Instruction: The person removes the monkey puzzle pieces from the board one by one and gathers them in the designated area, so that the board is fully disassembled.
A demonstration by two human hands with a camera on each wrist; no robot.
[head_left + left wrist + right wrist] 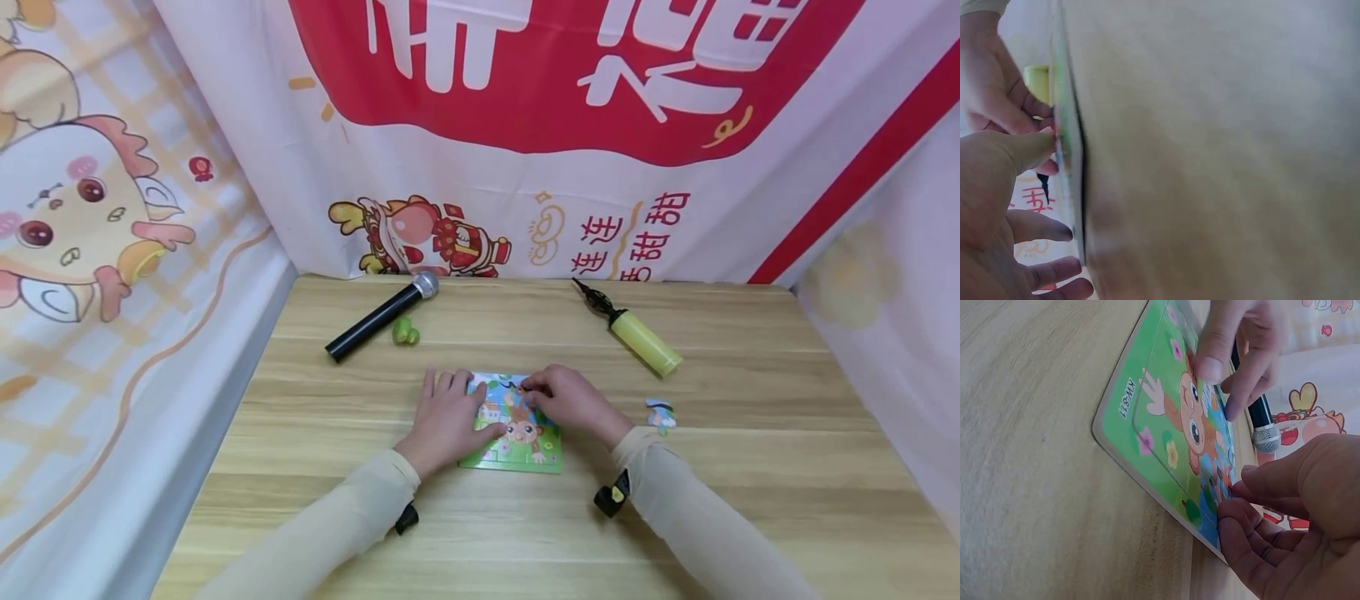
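Note:
A jigsaw puzzle with a cartoon monkey on a green and blue ground lies flat on the wooden table. My left hand rests over its left side, fingers spread toward the far left corner and thumb across the picture. At the far right part, my right hand has thumb and fingers bent together at a puzzle piece, mostly hidden by the fingertips. In the right wrist view, those curled fingers sit right at the board's edge. Another puzzle piece lies on the table to the right.
A black microphone with a silver head lies at the back left, a small green object beside it. At the back right is a yellow hand pump with a black nozzle. Printed cloth hangs behind the table's far edge.

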